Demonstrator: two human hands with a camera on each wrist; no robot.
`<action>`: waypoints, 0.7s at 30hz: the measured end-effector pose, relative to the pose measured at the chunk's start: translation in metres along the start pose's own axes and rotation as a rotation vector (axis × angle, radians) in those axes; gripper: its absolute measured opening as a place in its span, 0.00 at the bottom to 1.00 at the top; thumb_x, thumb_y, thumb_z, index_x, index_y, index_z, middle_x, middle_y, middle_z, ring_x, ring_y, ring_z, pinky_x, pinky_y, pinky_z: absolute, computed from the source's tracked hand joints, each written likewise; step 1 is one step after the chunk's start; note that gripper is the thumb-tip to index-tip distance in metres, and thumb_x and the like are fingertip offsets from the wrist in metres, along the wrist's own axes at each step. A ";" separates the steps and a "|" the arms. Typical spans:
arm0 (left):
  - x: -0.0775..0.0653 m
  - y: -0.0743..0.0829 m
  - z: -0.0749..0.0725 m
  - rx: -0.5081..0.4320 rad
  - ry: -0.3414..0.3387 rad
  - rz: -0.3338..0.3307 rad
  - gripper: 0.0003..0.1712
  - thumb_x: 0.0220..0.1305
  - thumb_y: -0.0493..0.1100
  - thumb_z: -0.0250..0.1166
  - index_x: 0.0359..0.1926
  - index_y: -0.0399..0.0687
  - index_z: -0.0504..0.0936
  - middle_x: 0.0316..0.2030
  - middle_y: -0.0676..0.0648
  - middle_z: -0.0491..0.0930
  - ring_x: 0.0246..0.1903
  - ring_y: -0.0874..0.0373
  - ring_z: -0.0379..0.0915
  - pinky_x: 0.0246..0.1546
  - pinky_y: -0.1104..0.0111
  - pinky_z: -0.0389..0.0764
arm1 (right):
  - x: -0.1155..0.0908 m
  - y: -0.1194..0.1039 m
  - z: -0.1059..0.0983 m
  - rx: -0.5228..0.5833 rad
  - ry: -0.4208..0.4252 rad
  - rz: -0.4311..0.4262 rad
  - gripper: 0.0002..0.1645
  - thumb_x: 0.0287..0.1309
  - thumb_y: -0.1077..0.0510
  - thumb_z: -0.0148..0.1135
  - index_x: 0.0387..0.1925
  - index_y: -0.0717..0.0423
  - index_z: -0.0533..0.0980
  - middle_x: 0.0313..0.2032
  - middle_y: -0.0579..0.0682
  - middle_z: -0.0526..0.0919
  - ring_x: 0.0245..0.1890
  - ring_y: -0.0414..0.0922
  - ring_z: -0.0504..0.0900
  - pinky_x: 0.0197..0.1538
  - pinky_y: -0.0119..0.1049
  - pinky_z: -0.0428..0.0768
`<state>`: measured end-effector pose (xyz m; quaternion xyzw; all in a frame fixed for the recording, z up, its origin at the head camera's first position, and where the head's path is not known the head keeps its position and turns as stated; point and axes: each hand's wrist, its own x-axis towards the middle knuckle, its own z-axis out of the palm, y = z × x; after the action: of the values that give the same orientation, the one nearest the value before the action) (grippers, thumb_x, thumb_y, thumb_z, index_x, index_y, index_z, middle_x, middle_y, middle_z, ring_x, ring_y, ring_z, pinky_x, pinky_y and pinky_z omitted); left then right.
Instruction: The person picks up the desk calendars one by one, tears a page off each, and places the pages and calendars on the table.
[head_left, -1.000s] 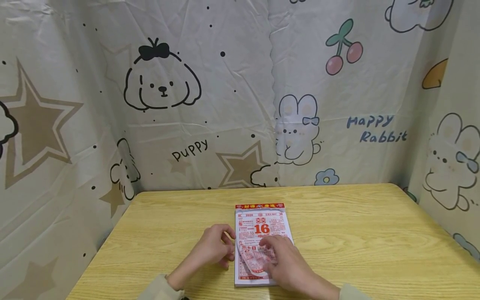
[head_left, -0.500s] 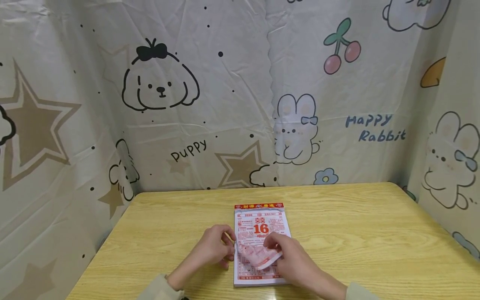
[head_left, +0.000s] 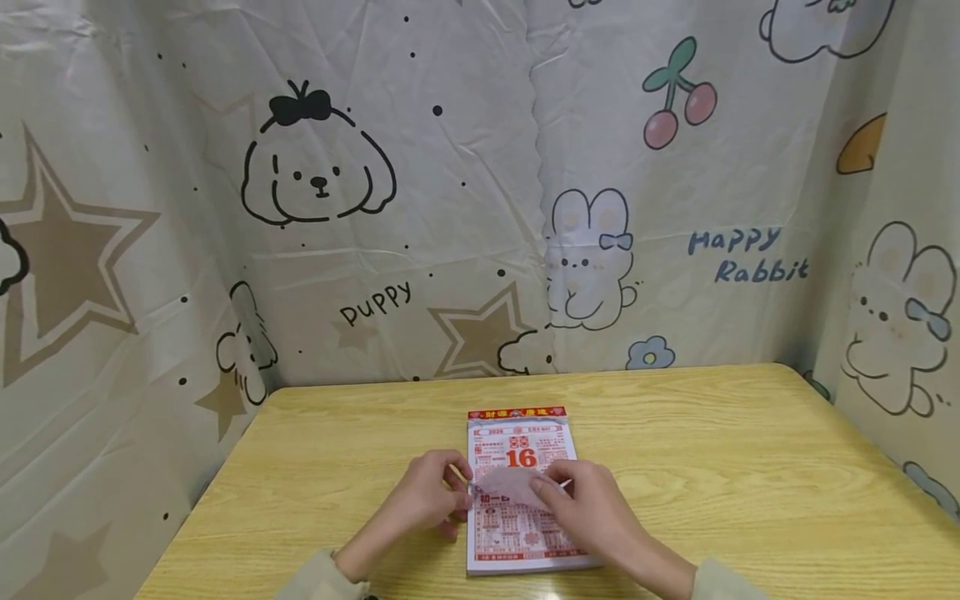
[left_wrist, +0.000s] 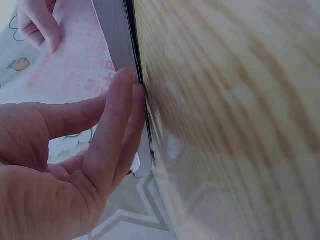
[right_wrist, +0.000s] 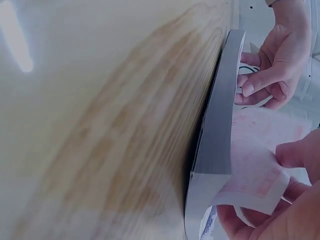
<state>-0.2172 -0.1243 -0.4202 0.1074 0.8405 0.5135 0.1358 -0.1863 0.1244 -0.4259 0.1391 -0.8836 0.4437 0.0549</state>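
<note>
A thick tear-off calendar [head_left: 517,533] lies flat on the table, with a red top band and a large red 16. My right hand [head_left: 592,504] pinches the lower part of its top page [head_left: 506,483] between thumb and fingers. That page is lifted and folded back, showing its pale underside, and bares the printed sheet below. In the right wrist view the thin page [right_wrist: 260,170] bends up from the pad. My left hand [head_left: 435,492] rests against the calendar's left side, its fingertips [left_wrist: 122,82] touching the edge of the pad in the left wrist view.
The calendar lies on a yellow wood-grain table [head_left: 337,450], near its front. Behind and at both sides hangs a pale curtain [head_left: 465,183] printed with puppies, rabbits, stars and cherries.
My right hand has gripped the top page and raised it from the bottom, folding it upward and back over the pad. My left hand has stayed at the calendar's left edge.
</note>
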 end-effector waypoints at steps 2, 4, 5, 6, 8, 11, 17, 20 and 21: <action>0.000 0.000 0.000 -0.006 0.006 -0.001 0.14 0.61 0.22 0.70 0.44 0.34 0.79 0.31 0.40 0.77 0.23 0.51 0.83 0.18 0.58 0.89 | 0.000 0.000 -0.001 0.020 0.016 0.012 0.13 0.70 0.53 0.69 0.27 0.48 0.84 0.22 0.39 0.79 0.22 0.37 0.74 0.25 0.29 0.75; -0.001 0.000 0.000 -0.011 0.013 -0.005 0.16 0.61 0.22 0.71 0.46 0.34 0.78 0.31 0.40 0.77 0.23 0.51 0.83 0.18 0.58 0.89 | 0.001 0.001 -0.003 0.044 0.037 0.021 0.11 0.69 0.55 0.70 0.29 0.51 0.85 0.23 0.40 0.81 0.25 0.39 0.75 0.27 0.30 0.77; -0.001 0.000 0.000 -0.011 0.016 -0.005 0.16 0.61 0.22 0.71 0.47 0.33 0.78 0.31 0.40 0.77 0.22 0.51 0.83 0.17 0.58 0.89 | 0.001 0.000 -0.004 0.052 0.050 0.026 0.08 0.68 0.57 0.71 0.30 0.52 0.86 0.25 0.40 0.82 0.26 0.39 0.75 0.29 0.30 0.78; -0.001 -0.001 0.000 -0.010 0.020 -0.004 0.17 0.60 0.22 0.71 0.48 0.33 0.77 0.31 0.40 0.78 0.22 0.51 0.83 0.17 0.58 0.89 | 0.001 0.001 -0.005 0.062 0.062 0.032 0.06 0.66 0.59 0.72 0.32 0.54 0.87 0.27 0.41 0.84 0.27 0.40 0.77 0.30 0.30 0.79; 0.000 0.000 0.000 -0.009 0.023 0.001 0.18 0.60 0.22 0.71 0.49 0.33 0.77 0.32 0.40 0.77 0.23 0.50 0.83 0.17 0.58 0.89 | 0.002 0.001 -0.007 0.074 0.088 0.051 0.03 0.61 0.62 0.75 0.36 0.58 0.88 0.29 0.43 0.86 0.29 0.40 0.79 0.33 0.30 0.82; 0.000 0.000 0.000 -0.006 0.018 0.010 0.18 0.59 0.21 0.71 0.49 0.33 0.79 0.34 0.40 0.77 0.24 0.51 0.83 0.18 0.58 0.89 | 0.002 0.003 -0.010 0.085 0.125 0.087 0.17 0.52 0.68 0.78 0.45 0.65 0.86 0.31 0.47 0.87 0.31 0.40 0.82 0.36 0.32 0.86; 0.002 0.000 0.000 0.017 -0.005 0.005 0.22 0.55 0.20 0.73 0.51 0.32 0.83 0.38 0.39 0.77 0.23 0.51 0.82 0.19 0.59 0.89 | 0.004 0.008 -0.015 0.166 0.140 0.205 0.37 0.44 0.70 0.82 0.60 0.66 0.80 0.32 0.50 0.87 0.30 0.45 0.85 0.33 0.36 0.88; 0.004 0.000 -0.001 0.047 -0.014 -0.008 0.26 0.52 0.20 0.75 0.55 0.32 0.84 0.41 0.39 0.77 0.21 0.51 0.81 0.19 0.60 0.89 | 0.005 0.010 -0.017 0.214 0.140 0.260 0.38 0.46 0.70 0.81 0.61 0.65 0.78 0.29 0.50 0.87 0.28 0.46 0.85 0.30 0.36 0.87; 0.004 0.000 0.000 0.056 -0.017 -0.010 0.27 0.52 0.20 0.75 0.55 0.33 0.85 0.41 0.39 0.77 0.20 0.51 0.80 0.19 0.60 0.89 | 0.005 0.011 -0.018 0.229 0.144 0.275 0.36 0.48 0.70 0.80 0.61 0.65 0.78 0.28 0.50 0.87 0.27 0.46 0.85 0.30 0.35 0.86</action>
<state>-0.2214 -0.1235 -0.4208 0.1112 0.8538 0.4882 0.1427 -0.1949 0.1435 -0.4225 -0.0095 -0.8319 0.5534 0.0406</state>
